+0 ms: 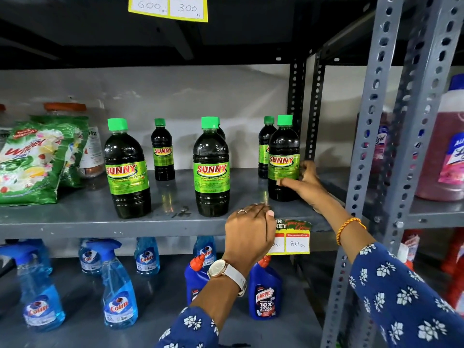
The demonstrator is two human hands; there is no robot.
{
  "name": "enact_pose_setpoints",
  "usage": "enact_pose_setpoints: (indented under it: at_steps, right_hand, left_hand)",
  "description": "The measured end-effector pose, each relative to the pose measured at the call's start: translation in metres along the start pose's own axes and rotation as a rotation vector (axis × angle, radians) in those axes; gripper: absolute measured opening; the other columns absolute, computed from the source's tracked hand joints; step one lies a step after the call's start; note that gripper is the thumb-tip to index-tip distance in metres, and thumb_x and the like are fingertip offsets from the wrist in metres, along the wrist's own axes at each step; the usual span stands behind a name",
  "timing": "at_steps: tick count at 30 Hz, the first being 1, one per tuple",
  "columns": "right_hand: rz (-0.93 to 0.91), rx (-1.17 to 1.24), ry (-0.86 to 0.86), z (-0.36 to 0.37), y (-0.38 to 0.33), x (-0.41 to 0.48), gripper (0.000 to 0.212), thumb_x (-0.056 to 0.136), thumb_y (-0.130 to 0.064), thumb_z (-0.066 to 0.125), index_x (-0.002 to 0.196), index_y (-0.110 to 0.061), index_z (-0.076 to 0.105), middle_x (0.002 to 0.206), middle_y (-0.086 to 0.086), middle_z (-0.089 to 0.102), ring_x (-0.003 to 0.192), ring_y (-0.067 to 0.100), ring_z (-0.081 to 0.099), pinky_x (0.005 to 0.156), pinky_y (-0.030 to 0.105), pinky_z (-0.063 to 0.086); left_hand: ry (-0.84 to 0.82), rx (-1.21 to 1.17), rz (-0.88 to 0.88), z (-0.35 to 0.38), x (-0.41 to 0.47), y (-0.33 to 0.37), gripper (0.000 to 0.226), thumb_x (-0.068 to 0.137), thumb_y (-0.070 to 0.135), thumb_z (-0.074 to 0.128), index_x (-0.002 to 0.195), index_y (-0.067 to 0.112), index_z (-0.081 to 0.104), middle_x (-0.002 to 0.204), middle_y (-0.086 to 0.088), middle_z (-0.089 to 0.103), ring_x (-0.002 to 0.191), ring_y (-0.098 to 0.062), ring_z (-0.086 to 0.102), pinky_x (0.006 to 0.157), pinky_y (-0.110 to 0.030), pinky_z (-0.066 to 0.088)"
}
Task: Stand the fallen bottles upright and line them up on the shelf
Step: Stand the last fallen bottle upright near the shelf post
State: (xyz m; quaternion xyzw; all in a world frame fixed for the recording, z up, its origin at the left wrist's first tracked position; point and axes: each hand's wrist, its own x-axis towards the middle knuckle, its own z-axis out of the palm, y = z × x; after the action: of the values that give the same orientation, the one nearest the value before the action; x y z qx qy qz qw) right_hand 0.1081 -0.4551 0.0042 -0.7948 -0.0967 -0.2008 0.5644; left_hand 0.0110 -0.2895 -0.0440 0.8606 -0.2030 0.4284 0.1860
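Several dark Sunny bottles with green caps stand upright on the grey metal shelf (75,217). Three large ones are in front: a left bottle (126,172), a middle bottle (211,169) and a right bottle (283,159). Smaller ones stand behind, one at the back (162,150), another at the back right (265,144), and one mostly hidden behind the middle bottle. My right hand (305,183) is wrapped around the right bottle's lower side, thumb on its label. My left hand (248,233) rests curled on the shelf's front edge and holds nothing.
A green detergent bag (37,159) and a jar (88,136) fill the shelf's left end. Grey slotted uprights (371,136) bound the right side. Blue spray bottles (118,292) and Harpic bottles (265,290) stand on the shelf below. A price tag (293,238) hangs at the edge.
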Motion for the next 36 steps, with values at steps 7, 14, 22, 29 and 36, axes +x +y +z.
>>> enact_pose_setpoints:
  at_steps: [7, 14, 22, 29, 36]
  right_hand:
    - [-0.007, 0.018, -0.018, 0.001, 0.001, -0.001, 0.073, 0.062, -0.031, 0.082, 0.113, -0.020, 0.031, 0.116, 0.005, 0.058, 0.107, 0.020, 0.056, 0.095, 0.040, 0.044]
    - [-0.018, 0.038, -0.038, 0.001, 0.001, 0.000, 0.071, 0.064, -0.035, 0.079, 0.118, -0.024, 0.034, 0.110, -0.005, 0.055, 0.103, 0.015, 0.053, 0.092, 0.034, 0.041]
    - [-0.029, -0.085, -0.014, -0.002, -0.006, -0.009, 0.077, 0.062, -0.036, 0.082, 0.126, -0.020, 0.042, 0.113, -0.005, 0.050, 0.105, 0.014, 0.048, 0.093, 0.033, 0.039]
    - [-0.066, -0.049, -0.036, -0.006, -0.017, -0.031, 0.068, 0.065, -0.027, 0.082, 0.122, -0.020, 0.046, 0.111, -0.006, 0.054, 0.099, 0.009, 0.051, 0.083, 0.022, 0.038]
    - [-0.114, -0.064, 0.003, -0.010, -0.020, -0.052, 0.064, 0.066, -0.028, 0.082, 0.120, -0.018, 0.050, 0.108, -0.008, 0.058, 0.090, -0.001, 0.054, 0.071, 0.007, 0.037]
  left_hand:
    - [0.000, 0.011, 0.020, 0.000, -0.001, 0.000, 0.039, 0.088, 0.024, 0.034, 0.085, 0.010, 0.070, 0.084, -0.006, 0.074, 0.071, -0.020, 0.066, 0.064, -0.027, 0.050]
    - [-0.032, 0.024, 0.032, 0.002, -0.001, -0.003, 0.042, 0.089, 0.026, 0.033, 0.091, 0.009, 0.071, 0.093, -0.006, 0.074, 0.081, -0.019, 0.068, 0.075, -0.029, 0.051]
    - [-0.031, 0.026, 0.049, 0.001, -0.003, -0.002, 0.041, 0.089, 0.025, 0.033, 0.093, 0.009, 0.071, 0.092, -0.006, 0.074, 0.081, -0.019, 0.067, 0.075, -0.029, 0.050]
    - [0.006, -0.010, 0.026, 0.001, -0.001, -0.005, 0.038, 0.087, 0.025, 0.032, 0.084, 0.010, 0.067, 0.084, -0.007, 0.072, 0.072, -0.023, 0.063, 0.066, -0.032, 0.048]
    - [-0.002, -0.020, -0.001, 0.000, -0.003, -0.002, 0.042, 0.085, 0.026, 0.026, 0.079, 0.010, 0.065, 0.080, -0.007, 0.071, 0.068, -0.024, 0.061, 0.064, -0.034, 0.046]
